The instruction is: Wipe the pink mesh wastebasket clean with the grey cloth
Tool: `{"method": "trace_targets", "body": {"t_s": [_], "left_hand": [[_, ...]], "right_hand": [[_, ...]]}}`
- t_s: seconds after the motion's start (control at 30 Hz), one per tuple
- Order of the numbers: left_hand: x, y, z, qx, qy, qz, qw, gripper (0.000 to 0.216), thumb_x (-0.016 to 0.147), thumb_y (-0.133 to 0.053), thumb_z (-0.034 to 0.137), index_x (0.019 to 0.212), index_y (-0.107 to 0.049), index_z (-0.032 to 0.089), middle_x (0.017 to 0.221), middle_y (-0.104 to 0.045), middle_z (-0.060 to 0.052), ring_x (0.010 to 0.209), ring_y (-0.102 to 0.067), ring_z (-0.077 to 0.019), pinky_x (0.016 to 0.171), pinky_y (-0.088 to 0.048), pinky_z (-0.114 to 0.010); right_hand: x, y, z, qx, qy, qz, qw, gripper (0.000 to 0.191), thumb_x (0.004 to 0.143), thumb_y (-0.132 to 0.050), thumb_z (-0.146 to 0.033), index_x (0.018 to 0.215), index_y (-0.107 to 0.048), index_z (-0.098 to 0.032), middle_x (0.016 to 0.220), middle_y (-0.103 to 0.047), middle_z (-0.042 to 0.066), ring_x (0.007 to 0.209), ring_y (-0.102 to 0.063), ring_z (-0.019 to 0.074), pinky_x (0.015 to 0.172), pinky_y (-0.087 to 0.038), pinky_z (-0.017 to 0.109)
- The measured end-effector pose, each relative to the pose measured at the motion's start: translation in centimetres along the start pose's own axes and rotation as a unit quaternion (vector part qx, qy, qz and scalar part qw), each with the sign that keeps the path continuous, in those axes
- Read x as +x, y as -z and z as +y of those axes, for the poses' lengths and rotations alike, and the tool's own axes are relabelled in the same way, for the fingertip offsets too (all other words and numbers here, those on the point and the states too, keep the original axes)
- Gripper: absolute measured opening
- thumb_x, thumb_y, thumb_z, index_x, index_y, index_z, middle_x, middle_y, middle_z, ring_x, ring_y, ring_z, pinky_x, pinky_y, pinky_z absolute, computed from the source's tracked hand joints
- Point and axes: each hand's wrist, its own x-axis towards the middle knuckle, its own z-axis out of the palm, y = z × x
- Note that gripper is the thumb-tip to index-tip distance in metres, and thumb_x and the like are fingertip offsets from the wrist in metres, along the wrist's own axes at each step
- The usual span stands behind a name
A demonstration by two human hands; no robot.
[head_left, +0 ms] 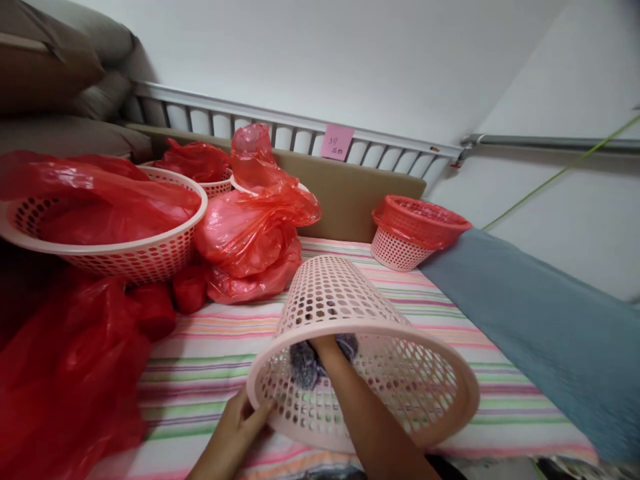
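A pale pink plastic wastebasket (333,283) with a perforated wall lies on its side, its wide mouth facing me. My left hand (243,423) is closed on the left of its rim, thumb over the edge. Through the mouth reaches my right hand (323,343), holding a fuzzy grey cloth (304,368) against the inner wall. The basket wall and the cloth hide most of that hand's fingers. Under the basket is a striped cloth (210,370) in white, pink and green.
Pink baskets with red plastic bags stand at left (170,237) and far right (400,250). A crumpled red bag (250,247) and red rolls (190,288) lie nearby. Behind are a brown board (350,193) and a white radiator (200,120). Blue fabric (510,307) borders the right.
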Motion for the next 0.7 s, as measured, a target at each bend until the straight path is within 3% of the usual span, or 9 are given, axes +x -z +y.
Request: {"method": "trace_targets", "body": {"t_s": [0.1, 0.2, 0.37, 0.47, 0.57, 0.63, 0.7], "left_hand": [[-0.3, 1.0, -0.6, 0.005, 0.014, -0.004, 1.000, 0.049, 0.076, -0.055, 0.058, 0.092, -0.067, 0.013, 0.076, -0.071, -0.007, 0.070, -0.063, -0.0233, 0.062, -0.052, -0.030], [-0.5, 0.6, -1.2, -0.006, 0.016, -0.015, 1.000, 0.053, 0.075, -0.056, 0.060, 0.101, -0.066, 0.014, 0.079, -0.072, -0.007, 0.069, -0.064, -0.0230, 0.060, -0.054, -0.030], [-0.2, -0.7, -1.3, -0.042, 0.009, 0.032, 0.999, 0.072, 0.071, -0.059, 0.061, 0.127, -0.050, 0.017, 0.096, -0.072, -0.011, 0.071, -0.067, -0.0260, 0.051, -0.055, -0.033], [-0.1, -1.0, -1.5, -0.063, -0.004, 0.044, 0.997, 0.068, 0.071, -0.061, 0.059, 0.122, -0.055, 0.015, 0.099, -0.073, -0.011, 0.084, -0.067, -0.0291, 0.070, -0.057, -0.038], [-0.2, -1.0, -1.9, -0.099, -0.055, 0.043, 0.993, 0.056, 0.073, -0.062, 0.054, 0.114, -0.062, 0.016, 0.111, -0.070, -0.010, 0.113, -0.057, -0.0305, 0.100, -0.043, -0.041], [-0.2, -0.8, -2.0, -0.083, -0.078, 0.030, 0.993, 0.050, 0.075, -0.061, 0.050, 0.114, -0.063, 0.018, 0.120, -0.066, -0.009, 0.123, -0.049, -0.0300, 0.109, -0.032, -0.043], [-0.2, -0.6, -2.1, -0.036, -0.095, 0.030, 0.994, 0.048, 0.075, -0.062, 0.047, 0.114, -0.063, 0.018, 0.125, -0.062, -0.009, 0.126, -0.045, -0.0299, 0.112, -0.025, -0.045]], "right_hand": [[-0.6, 1.1, 0.0, 0.015, 0.035, -0.063, 0.997, 0.054, 0.077, -0.061, -0.050, 0.123, -0.054, -0.022, 0.128, -0.055, 0.006, 0.118, -0.048, 0.0261, 0.102, -0.034, 0.040], [-2.3, 2.4, 0.1, 0.026, 0.081, -0.135, 0.987, 0.074, 0.065, -0.070, -0.051, 0.130, -0.048, -0.021, 0.131, -0.052, 0.008, 0.124, -0.042, 0.0284, 0.105, -0.029, 0.039], [-7.9, 3.5, -1.6, 0.003, 0.070, -0.084, 0.994, 0.060, 0.076, -0.061, -0.029, 0.134, -0.044, -0.020, 0.122, -0.056, 0.012, 0.117, -0.047, 0.0281, 0.100, -0.034, 0.039], [-13.0, 3.0, -2.9, 0.007, 0.044, -0.055, 0.998, 0.054, 0.077, -0.054, -0.019, 0.131, -0.048, -0.021, 0.117, -0.057, 0.012, 0.113, -0.049, 0.0283, 0.097, -0.038, 0.039], [-16.6, 2.2, -3.4, 0.032, 0.049, -0.053, 0.997, 0.058, 0.070, -0.054, -0.013, 0.127, -0.051, -0.023, 0.118, -0.057, 0.010, 0.113, -0.050, 0.0279, 0.096, -0.041, 0.038], [-16.6, 1.5, -3.3, 0.058, 0.049, -0.038, 0.996, 0.057, 0.070, -0.052, -0.012, 0.127, -0.050, -0.021, 0.117, -0.058, 0.010, 0.111, -0.052, 0.0259, 0.096, -0.041, 0.037], [-14.6, 0.8, -3.3, 0.087, 0.040, -0.006, 0.995, 0.054, 0.073, -0.048, -0.012, 0.126, -0.048, -0.016, 0.118, -0.058, 0.011, 0.111, -0.053, 0.0233, 0.096, -0.041, 0.035]]}}
